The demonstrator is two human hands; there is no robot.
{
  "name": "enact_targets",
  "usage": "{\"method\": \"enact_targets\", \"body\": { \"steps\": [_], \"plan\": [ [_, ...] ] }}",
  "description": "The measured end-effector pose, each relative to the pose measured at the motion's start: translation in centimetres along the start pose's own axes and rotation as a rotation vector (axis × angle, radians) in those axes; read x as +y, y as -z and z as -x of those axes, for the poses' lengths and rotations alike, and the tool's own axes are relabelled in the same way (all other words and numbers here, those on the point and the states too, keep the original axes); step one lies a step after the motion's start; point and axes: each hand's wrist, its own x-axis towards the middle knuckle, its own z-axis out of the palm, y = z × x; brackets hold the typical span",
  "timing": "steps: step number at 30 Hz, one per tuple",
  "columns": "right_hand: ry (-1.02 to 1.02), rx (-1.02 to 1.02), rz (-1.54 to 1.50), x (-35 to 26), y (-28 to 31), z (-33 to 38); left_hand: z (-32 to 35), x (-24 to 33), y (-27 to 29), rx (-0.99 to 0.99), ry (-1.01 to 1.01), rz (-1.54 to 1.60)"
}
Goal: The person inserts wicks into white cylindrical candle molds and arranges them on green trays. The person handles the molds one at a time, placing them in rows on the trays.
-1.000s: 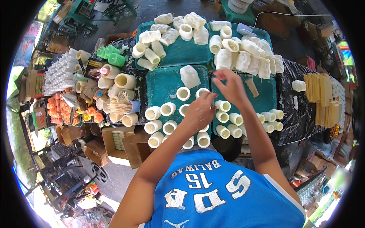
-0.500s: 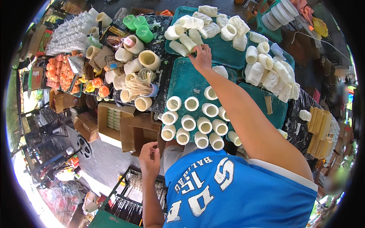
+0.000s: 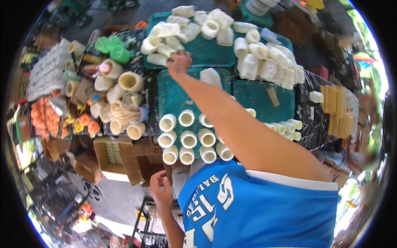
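Reaching far across the table, the right hand [image 3: 178,62] sits at the near edge of the far green plastic tray [image 3: 206,56], its fingers curled down onto one of the white paper-wrapped cylinders [image 3: 157,60] lying on their sides there; whether the fingers have truly closed on it cannot be told, since the back of the hand hides them. That cylinder lies at the tray's front-left corner, touching its neighbours in the heap. The left hand [image 3: 159,192] hangs low beside the blue jersey, fingers loosely bent and holding nothing, well apart from the table.

Below the outstretched arm stand the upright white open-topped cups [image 3: 188,139] in neat rows on the nearer green tray [image 3: 173,99] (a few are hidden under the forearm). To the left sit green plastic cups [image 3: 113,47] and cream-coloured tubes [image 3: 129,80].

A likely risk: the forearm passes close over the upright rows, so lowering the elbow could knock them over. Tugging one cylinder from the piled heap might also roll its neighbours off the tray edge.
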Motion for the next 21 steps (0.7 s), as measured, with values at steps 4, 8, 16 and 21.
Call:
{"method": "enact_targets", "body": {
  "steps": [4,8,16,21],
  "plan": [
    [-0.065,0.082,-0.112,-2.9,3.7,-0.8,-1.9,2.0,0.3,-0.088,-0.094,-0.054],
    [-0.071,0.053,-0.115,-5.7,12.5,-0.2,-5.0,4.8,-0.1,-0.111,-0.241,-0.02],
    [-0.166,-0.007,0.086,1.5,38.7,1.3,-10.4,10.5,-2.4,-0.224,-0.473,-0.061],
    [-0.326,-0.056,0.521,9.6,50.6,4.5,-12.0,12.3,-6.2,-0.367,-0.682,-0.031]
  ]
}}
